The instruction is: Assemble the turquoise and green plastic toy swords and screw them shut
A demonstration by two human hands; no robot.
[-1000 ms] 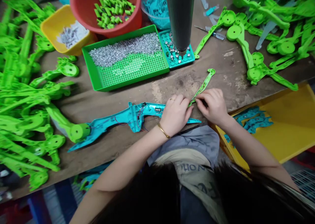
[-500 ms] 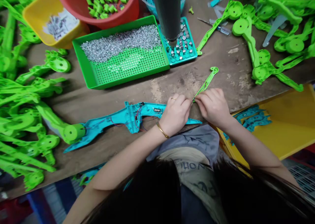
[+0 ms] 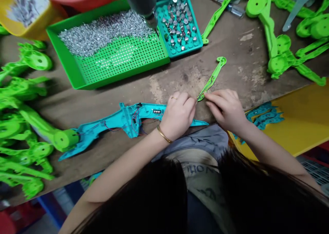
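A slim green plastic arm (image 3: 214,74) with wires along it lies tilted on the table, its lower end between my hands. My right hand (image 3: 226,107) pinches at that lower end, thumb and forefinger close together. My left hand (image 3: 180,114) is closed at the other side of the same end; what its fingertips grip is hidden. Beneath and beside my left hand lies a blue plastic bow-shaped shell (image 3: 110,122), its inside up, with red and dark wires and a small row of metal cells (image 3: 157,111). The shell's right part is hidden by my left hand.
A green perforated tray (image 3: 123,64) of screws adjoins a blue tray (image 3: 186,49) of round metal pieces. A dark cylindrical tool (image 3: 141,1) hangs above them. Green plastic parts (image 3: 38,124) crowd both sides. A screwdriver (image 3: 235,10) lies behind; a yellow bin (image 3: 303,117) stands right.
The view has shifted, so the trays appear further up and left. My right hand's fingers have parted slightly from my left hand, showing more of the green arm's lower end.
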